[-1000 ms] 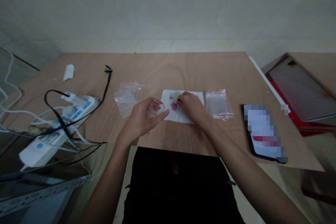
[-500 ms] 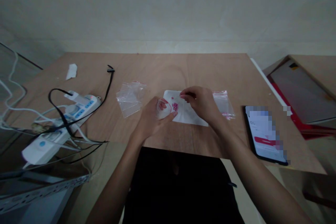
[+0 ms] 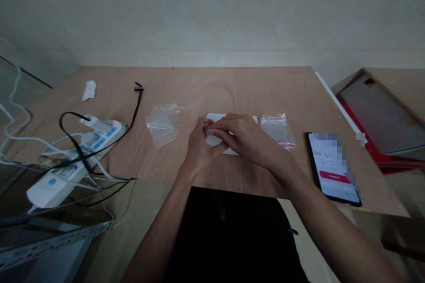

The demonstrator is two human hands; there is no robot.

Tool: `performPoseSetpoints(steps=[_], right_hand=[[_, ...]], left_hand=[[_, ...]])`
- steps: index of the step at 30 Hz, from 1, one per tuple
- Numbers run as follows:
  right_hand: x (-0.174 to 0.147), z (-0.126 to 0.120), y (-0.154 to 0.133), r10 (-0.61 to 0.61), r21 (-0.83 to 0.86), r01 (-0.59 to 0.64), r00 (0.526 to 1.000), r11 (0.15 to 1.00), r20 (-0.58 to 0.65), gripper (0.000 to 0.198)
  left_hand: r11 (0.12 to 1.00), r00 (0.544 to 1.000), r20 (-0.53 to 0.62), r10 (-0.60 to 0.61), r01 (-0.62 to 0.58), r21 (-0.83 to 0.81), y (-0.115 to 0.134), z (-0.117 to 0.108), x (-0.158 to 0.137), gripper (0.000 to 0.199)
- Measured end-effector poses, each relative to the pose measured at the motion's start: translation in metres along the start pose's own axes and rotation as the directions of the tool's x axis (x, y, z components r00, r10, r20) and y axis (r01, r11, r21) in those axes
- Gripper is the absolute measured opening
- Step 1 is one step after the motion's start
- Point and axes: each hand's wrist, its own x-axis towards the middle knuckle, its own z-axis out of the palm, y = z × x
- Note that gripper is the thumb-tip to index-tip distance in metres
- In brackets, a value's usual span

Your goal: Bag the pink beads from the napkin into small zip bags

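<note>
My left hand [image 3: 199,145] is closed around a small clear plastic bag [image 3: 213,140]; its upper part is largely covered by fingers. Fingertips of my right hand [image 3: 245,135] are pinched together at the bag's mouth, and whatever they hold is too small or hidden to make out. Beneath both hands lies a white sheet [image 3: 215,116] on the table. The small pink pieces on that sheet are hidden behind my right hand.
Clear zip bags [image 3: 164,124] lie left of my hands, and more clear bags [image 3: 277,130] to the right. A lit phone [image 3: 332,170] rests near the right front edge. At left are a power strip [image 3: 78,163] with tangled cables and a white scrap [image 3: 89,90].
My right hand has moved left from over the sheet to the bag's mouth, covering the pink pieces. My left hand keeps the bag and has turned slightly. The sheet has shifted or become more covered.
</note>
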Motion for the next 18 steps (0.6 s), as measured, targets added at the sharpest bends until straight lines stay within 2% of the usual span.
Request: performPoseSetpoints(steps=[2,4,8,10,12,18], right_hand=[[-0.005,-0.004,0.003,-0.056,0.011,0.056,0.998,0.998,-0.018,0.019],[-0.009,-0.007,0.007,-0.060,0.044,0.062,0.997,0.997,-0.039,0.016],[-0.016,-0.012,0.017,0.099,0.208,-0.098,0.995,0.973,0.006,0.013],[-0.019,-0.012,0.020,0.187,0.301,-0.190,0.982,0.934,0.038,0.012],[-0.021,-0.012,0.021,0.233,0.371,-0.222,0.972,0.902,0.014,0.011],[-0.024,-0.009,0.027,0.245,0.526,-0.141,0.960,0.839,-0.133,0.015]], left_hand=[[0.994,1.000,0.004,0.015,-0.015,-0.112,-0.005,-0.001,-0.002,0.049],[0.974,0.999,0.034,0.034,-0.026,-0.225,-0.008,-0.003,-0.004,0.053],[0.921,0.996,0.085,0.032,0.004,-0.389,-0.004,-0.009,-0.005,0.040],[0.921,0.999,0.047,-0.015,0.032,-0.389,0.001,-0.012,-0.004,0.030],[0.940,0.998,-0.017,-0.062,0.053,-0.337,0.004,-0.013,-0.003,0.025],[0.974,0.991,-0.126,-0.041,0.012,-0.225,0.006,-0.018,0.000,0.020]])
